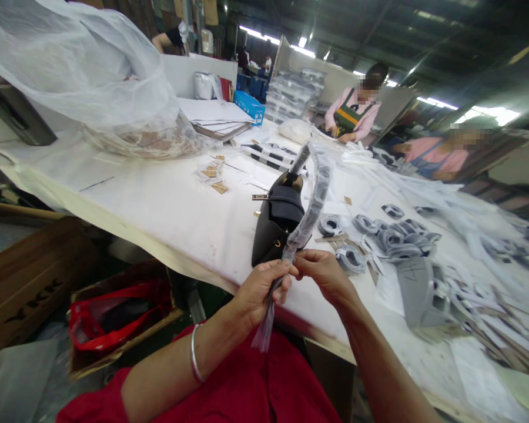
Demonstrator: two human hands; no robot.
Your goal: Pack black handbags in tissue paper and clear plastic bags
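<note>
A black handbag (275, 220) with gold-coloured fittings stands on the white table near its front edge. From it a strap (317, 200) wrapped in clear plastic arches up and back down toward me. My left hand (264, 285) is closed around the strap's lower end, and a loose tail of clear plastic (263, 332) hangs below it. Fingertips of my right hand (321, 271) pinch the same wrapped end, right beside the left thumb. Exactly what lies between the right fingertips is hidden.
Coiled grey straps (397, 235) and strips lie to the right. Small brown tags (214, 173) in plastic are at the left. Behind are stacked white boards (216, 114) and a blue box (249, 107). Two people sit across the table. A carton (123, 341) with red material stands below left.
</note>
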